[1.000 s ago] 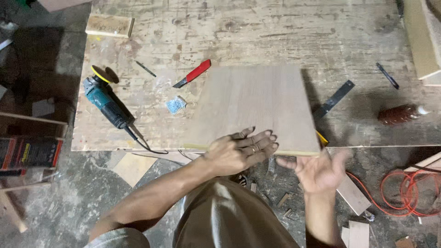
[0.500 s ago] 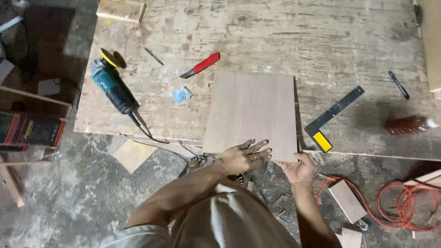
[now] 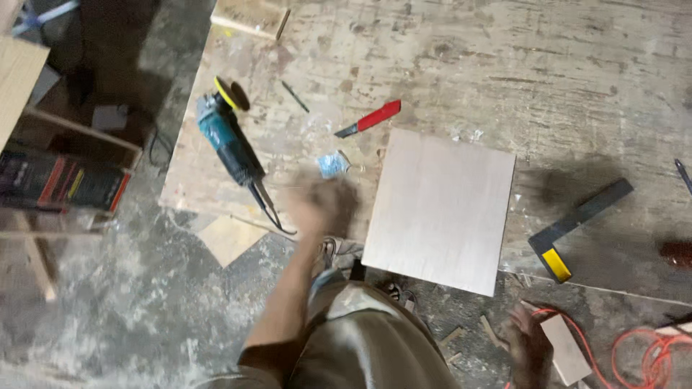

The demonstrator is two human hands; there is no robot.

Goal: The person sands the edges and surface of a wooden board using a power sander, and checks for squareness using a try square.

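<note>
A square plywood panel (image 3: 440, 209) lies flat on the worn workbench (image 3: 504, 65), its near edge overhanging the bench front. My left hand (image 3: 322, 205) is blurred with motion over the bench just left of the panel, near a small blue packet (image 3: 332, 165) and the cable of a teal angle grinder (image 3: 225, 140). It holds nothing that I can make out. My right hand (image 3: 530, 346) hangs low at the bottom right, blurred, off the panel and below the bench edge.
A red utility knife (image 3: 369, 119) lies behind the panel. A black try square with a yellow tag (image 3: 569, 229) sits right of it. An orange cable (image 3: 649, 353) and wood offcuts (image 3: 566, 349) lie on the concrete floor. A wooden shelf stands at far left.
Both hands have let go of the panel's near edge. My left hand has swung left toward the grinder cable, my right hand has dropped down. The view has shifted left.
</note>
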